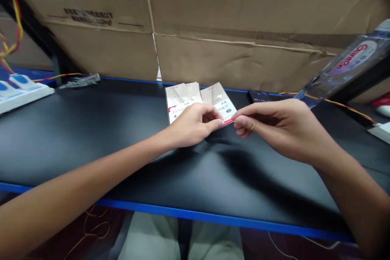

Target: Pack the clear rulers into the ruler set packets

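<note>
Two flat ruler set packets, or small stacks of them, with white labels, red marks and clear upper parts lie side by side near the back of the table. My left hand (pixel 193 128) covers part of the left ruler set packets (pixel 182 95), and its thumb and fingers close on the lower left edge of the right ruler set packet (pixel 217 97). With thumb and forefinger my right hand (pixel 274 126) pinches that same packet at its lower right corner, beside a red strip. The left fingertips are partly hidden.
A large cardboard box (pixel 195 8) stands along the back of the black table (pixel 91 130). To the right are a dark device showing a timer (pixel 262 97) and a tilted plastic bottle (pixel 347 61). A power strip (pixel 27 95) lies at the left, near crumpled clear plastic (pixel 81 81).
</note>
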The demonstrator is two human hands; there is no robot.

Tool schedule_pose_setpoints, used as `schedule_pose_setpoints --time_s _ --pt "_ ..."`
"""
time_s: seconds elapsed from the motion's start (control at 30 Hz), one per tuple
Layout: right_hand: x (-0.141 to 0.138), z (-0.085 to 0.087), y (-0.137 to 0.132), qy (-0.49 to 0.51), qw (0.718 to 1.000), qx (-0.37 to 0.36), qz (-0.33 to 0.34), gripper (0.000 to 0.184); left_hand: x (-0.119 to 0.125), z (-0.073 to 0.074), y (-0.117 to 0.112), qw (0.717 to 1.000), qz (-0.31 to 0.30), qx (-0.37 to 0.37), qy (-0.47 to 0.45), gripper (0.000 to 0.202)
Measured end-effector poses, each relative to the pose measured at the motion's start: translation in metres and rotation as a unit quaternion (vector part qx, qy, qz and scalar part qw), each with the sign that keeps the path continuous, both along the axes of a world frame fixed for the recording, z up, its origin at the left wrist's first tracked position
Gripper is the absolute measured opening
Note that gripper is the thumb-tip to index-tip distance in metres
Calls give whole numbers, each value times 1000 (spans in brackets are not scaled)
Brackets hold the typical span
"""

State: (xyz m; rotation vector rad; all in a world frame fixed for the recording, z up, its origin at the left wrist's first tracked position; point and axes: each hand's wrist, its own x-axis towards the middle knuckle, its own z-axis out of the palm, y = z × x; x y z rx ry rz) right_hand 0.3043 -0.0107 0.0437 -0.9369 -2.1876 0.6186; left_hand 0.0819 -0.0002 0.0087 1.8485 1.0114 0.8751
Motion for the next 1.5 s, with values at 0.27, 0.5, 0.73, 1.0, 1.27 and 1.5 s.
schedule_pose_setpoints --time_s 0.27,0.5,0.73,1.0,1.27,1.5 --pt "-5 -21 -1 5 993 112 -36 8 -1 9 -1 996 -3 -62 -68 18" --pt "-15 -34 -5 21 997 67 -43 7 0 5 -1 996 -5 -50 -74 10" --pt "-17 -39 -4 -49 983 166 -55 11 -2 2 -1 997 -22 -28 -73 13" --pt "-24 -48 -7 -99 938 320 -92 15 -2 3 0 999 -9 10 -49 11" --pt "-28 -46 -7 -122 902 390 -138 10 -1 0 0 999 8 36 -20 16" --pt "-26 -49 -1 -136 917 362 -103 8 1 -4 -1 998 24 50 0 13"
